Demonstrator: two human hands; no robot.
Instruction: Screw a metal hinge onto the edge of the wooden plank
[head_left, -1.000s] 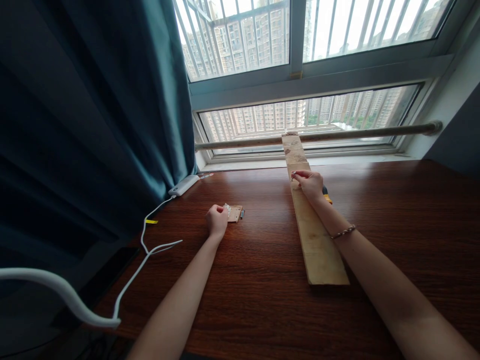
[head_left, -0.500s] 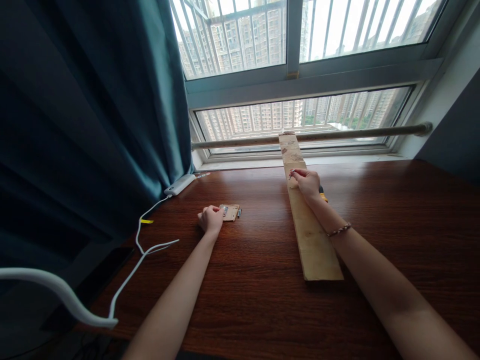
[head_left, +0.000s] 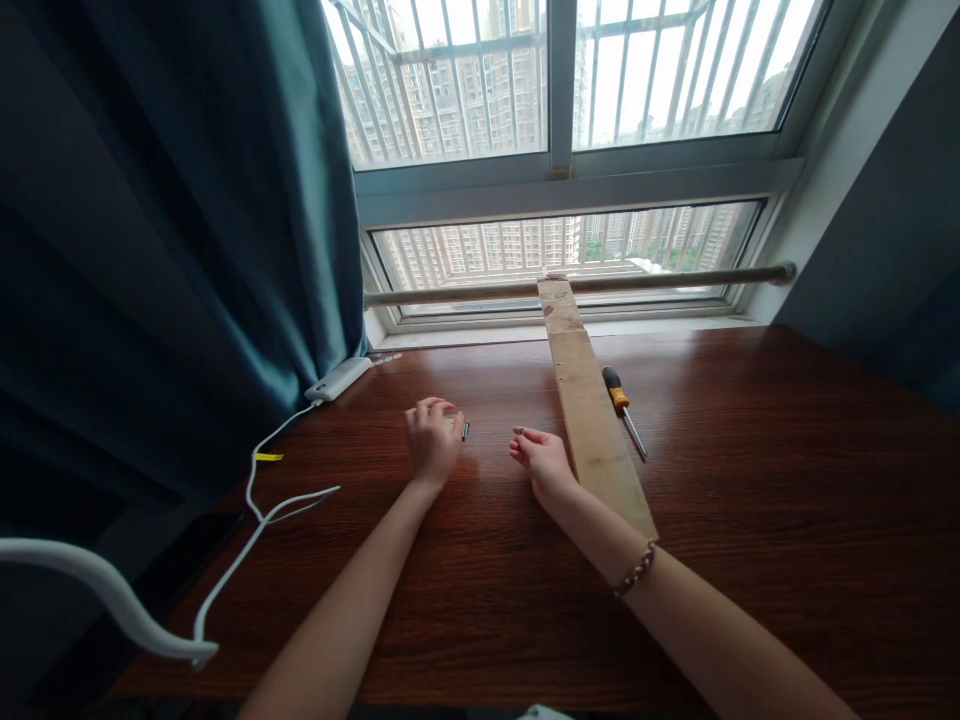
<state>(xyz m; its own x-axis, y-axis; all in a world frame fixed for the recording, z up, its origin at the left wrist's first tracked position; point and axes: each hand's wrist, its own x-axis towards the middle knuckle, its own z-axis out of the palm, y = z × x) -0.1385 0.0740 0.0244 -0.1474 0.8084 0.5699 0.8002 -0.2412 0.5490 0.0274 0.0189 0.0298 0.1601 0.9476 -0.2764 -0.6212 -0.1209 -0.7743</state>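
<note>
My left hand (head_left: 435, 440) curls over a small wooden board, which it almost wholly hides. Just right of its fingertips a small dark metal piece (head_left: 466, 431) shows on the table. My right hand (head_left: 544, 462) is closed in a pinch around a tiny metal piece (head_left: 518, 430), too small to name exactly. The right wrist passes over the near part of a long wooden plank (head_left: 589, 400), whose far end reaches the window rail. A screwdriver (head_left: 619, 400) with a black and yellow handle lies right of the plank.
Brown table (head_left: 750, 480) underneath. To the left are a white power strip (head_left: 339, 380), its white cable with a yellow tag (head_left: 268, 457), and a blue curtain (head_left: 300, 220). A metal rail (head_left: 675, 279) crosses in front of the window.
My right hand has come off the plank toward me and to the left, the tiny metal piece still pinched. My left hand has moved over the small wooden board, covering it. The screwdriver is now uncovered.
</note>
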